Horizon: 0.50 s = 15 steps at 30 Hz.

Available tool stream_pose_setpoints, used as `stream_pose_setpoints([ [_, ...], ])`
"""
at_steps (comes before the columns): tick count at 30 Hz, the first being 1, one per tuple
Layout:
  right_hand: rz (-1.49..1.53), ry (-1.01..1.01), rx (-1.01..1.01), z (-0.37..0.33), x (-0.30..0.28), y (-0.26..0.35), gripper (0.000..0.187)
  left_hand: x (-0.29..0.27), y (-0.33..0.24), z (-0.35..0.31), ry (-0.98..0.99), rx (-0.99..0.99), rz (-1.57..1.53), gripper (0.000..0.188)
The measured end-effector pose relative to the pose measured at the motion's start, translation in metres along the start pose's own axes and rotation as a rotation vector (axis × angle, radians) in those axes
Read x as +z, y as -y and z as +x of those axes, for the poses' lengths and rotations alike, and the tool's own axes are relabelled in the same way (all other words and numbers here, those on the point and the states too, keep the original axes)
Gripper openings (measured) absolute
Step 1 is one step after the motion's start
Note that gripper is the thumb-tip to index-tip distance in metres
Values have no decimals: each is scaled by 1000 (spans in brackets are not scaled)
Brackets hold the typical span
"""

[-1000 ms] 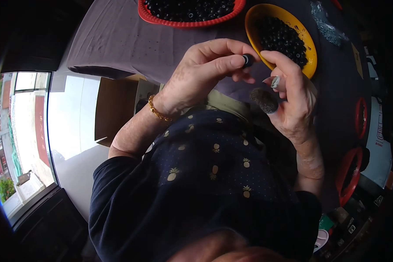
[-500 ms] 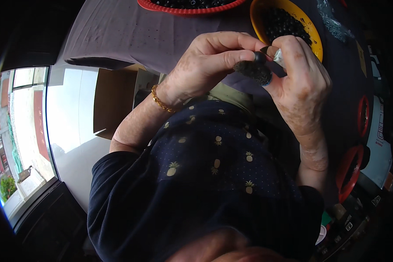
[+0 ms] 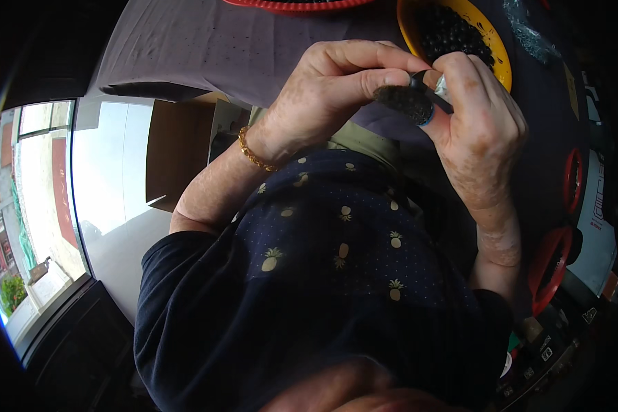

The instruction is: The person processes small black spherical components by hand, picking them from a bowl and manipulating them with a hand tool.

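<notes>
Both hands, left hand (image 3: 336, 89) and right hand (image 3: 477, 127), pinch one small dark piece (image 3: 406, 101) together above the desk (image 3: 206, 48); grip should remain steady near the yellow bowl (image 3: 491, 48).

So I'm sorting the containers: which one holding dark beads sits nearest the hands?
The yellow bowl, right behind the right hand; the red tray lies farther off, at the top edge.

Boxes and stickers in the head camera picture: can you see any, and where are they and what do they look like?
Cardboard box: plain brown, open, on the floor under the table edge, left of the person's arm.
White printed sheet: far right edge, pale with dark markings.
Clear crinkly bag: top right, beside the yellow bowl.
Small labelled packs: bottom right, dark with pale patches, too small to tell more.
</notes>
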State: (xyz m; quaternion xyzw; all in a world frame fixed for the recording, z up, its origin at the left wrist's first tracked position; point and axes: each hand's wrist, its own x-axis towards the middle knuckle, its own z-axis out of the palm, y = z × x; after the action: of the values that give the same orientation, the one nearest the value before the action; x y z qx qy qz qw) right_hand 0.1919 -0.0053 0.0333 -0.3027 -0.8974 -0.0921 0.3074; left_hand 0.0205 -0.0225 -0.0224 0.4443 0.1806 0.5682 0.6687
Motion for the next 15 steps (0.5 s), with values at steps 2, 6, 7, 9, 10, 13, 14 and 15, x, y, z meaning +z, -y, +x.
stream_pose_setpoints([
  [2, -13, 12, 16, 0, -3, 2, 28, 0, 0, 1, 10, -6, -5, 22],
  [6, -30, -70, -7, 1, 4, -2, 34, 3, -5, 2, 14, -66, -3, 21],
  [7, -30, -69, -5, 0, 5, -2, 34, 3, -6, 1, 14, -67, -4, 21],
  [9, -15, -83, -18, -2, 7, -2, 34, 1, -6, 0, 19, -134, -77, 21],
  [10, -14, -82, -17, -1, 5, -2, 34, 1, -7, -1, 19, -135, -78, 21],
  [13, -19, -15, -36, -1, 3, 0, 33, 0, -7, -1, 18, -178, -128, 20],
  [14, 4, -20, -27, -1, 4, 1, 32, -2, -8, -1, 38, -197, -128, 21],
  [15, 24, -26, -17, -2, 4, 1, 32, -4, -8, 0, 61, -216, -130, 21],
])
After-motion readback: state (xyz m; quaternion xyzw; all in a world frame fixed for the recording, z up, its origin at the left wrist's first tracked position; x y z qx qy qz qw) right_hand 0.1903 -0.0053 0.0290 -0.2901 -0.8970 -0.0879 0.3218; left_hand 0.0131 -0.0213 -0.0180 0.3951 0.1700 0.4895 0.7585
